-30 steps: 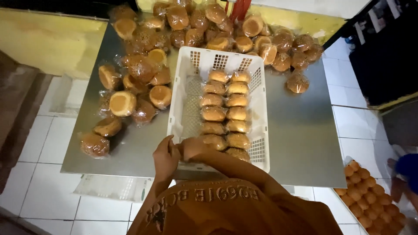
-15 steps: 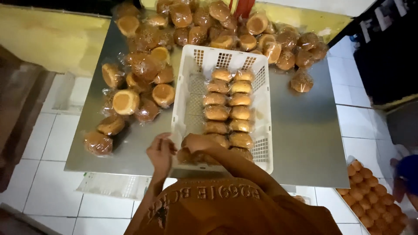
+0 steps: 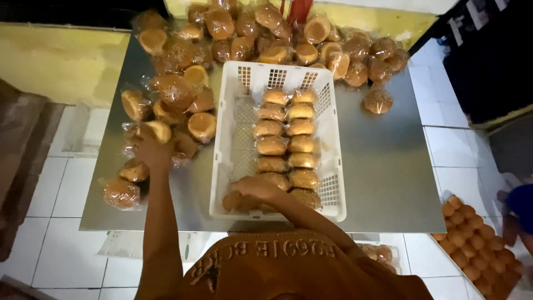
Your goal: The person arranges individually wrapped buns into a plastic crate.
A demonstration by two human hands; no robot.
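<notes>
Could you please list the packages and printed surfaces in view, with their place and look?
Clear plastic-wrapped round brown buns: heaped along the steel table's far and left parts.
Wrapped buns in two rows: inside the white slotted plastic crate, centre.
Left hand: on a wrapped bun.
Right hand: in the crate's near end.
Tray of unwrapped buns: lower right.

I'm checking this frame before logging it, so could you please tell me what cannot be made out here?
- Head view: what the right hand grips in the crate; the hand covers it.
- Head view: whether the left hand has closed on the bun; fingers hidden, motion blur.
- Head view: the egg tray, cut off by the right and bottom edges.
- Head view: the far buns, cut by the top edge.
</notes>
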